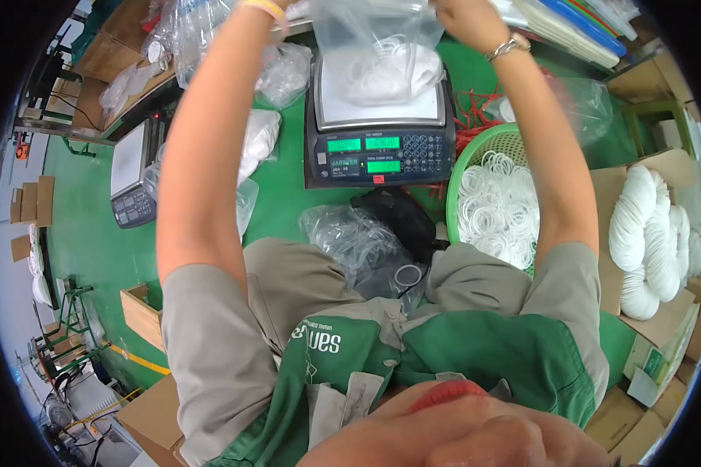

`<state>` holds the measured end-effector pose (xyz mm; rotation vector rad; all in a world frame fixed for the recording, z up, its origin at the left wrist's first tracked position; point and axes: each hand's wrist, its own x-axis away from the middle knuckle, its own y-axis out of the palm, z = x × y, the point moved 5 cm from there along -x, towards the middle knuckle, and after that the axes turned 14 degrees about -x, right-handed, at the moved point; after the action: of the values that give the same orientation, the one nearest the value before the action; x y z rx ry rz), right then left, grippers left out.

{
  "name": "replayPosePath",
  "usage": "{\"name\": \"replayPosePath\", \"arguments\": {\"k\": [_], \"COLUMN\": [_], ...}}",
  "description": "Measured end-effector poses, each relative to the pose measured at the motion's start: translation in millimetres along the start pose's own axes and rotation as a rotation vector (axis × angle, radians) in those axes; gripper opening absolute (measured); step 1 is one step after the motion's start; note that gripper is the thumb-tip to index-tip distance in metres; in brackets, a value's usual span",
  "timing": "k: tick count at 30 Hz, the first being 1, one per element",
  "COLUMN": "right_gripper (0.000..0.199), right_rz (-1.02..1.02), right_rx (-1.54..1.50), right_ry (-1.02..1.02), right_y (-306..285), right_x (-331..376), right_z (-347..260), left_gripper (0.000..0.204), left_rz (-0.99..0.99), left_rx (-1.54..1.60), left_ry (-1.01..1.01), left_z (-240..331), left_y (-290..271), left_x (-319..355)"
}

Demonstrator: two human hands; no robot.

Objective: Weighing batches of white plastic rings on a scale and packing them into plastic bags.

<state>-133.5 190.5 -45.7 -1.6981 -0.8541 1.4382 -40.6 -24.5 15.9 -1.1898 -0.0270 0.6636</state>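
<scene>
A clear plastic bag [343, 31] with white rings [401, 70] gathered in its bottom rests on the platform of a digital scale [378, 156]. My right hand [469, 25], with a metal bracelet at its wrist, closes on the bag's upper right edge. At the top rim, near the bag's left side, is my left hand [282, 3]; the picture's edge cuts off its fingers. Below my right forearm stands a green basket [453, 187] full of loose white rings [497, 204].
Crumpled clear plastic [350, 241], a black bag [401, 218] and scissors [407, 275] lie near my lap. A second scale [132, 171] stands at left. Red strips [475, 117] lie beside the scale. Coils of white cord [648, 237] rest on cardboard at right.
</scene>
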Motion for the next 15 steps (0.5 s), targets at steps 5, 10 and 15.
{"name": "replayPosePath", "arguments": {"k": [5, 10, 15], "right_gripper": [0.007, 0.033, 0.069], "right_rz": [0.276, 0.1, 0.206], "right_rx": [-0.034, -0.2, -0.446], "right_ry": [-0.084, 0.024, 0.156], "right_y": [-30.1, 6.5, -13.3], "right_x": [-4.9, 40.6, 129.2], "right_z": [-10.1, -17.3, -32.5], "left_gripper": [0.052, 0.06, 0.078], "left_rz": [0.15, -0.014, -0.06], "left_rx": [-0.025, 0.248, 0.217], "left_ry": [0.28, 0.32, 0.187], "left_z": [14.8, 13.2, 2.0], "left_y": [-1.1, 52.0, 34.4], "left_x": [4.2, 50.9, 78.7]}}
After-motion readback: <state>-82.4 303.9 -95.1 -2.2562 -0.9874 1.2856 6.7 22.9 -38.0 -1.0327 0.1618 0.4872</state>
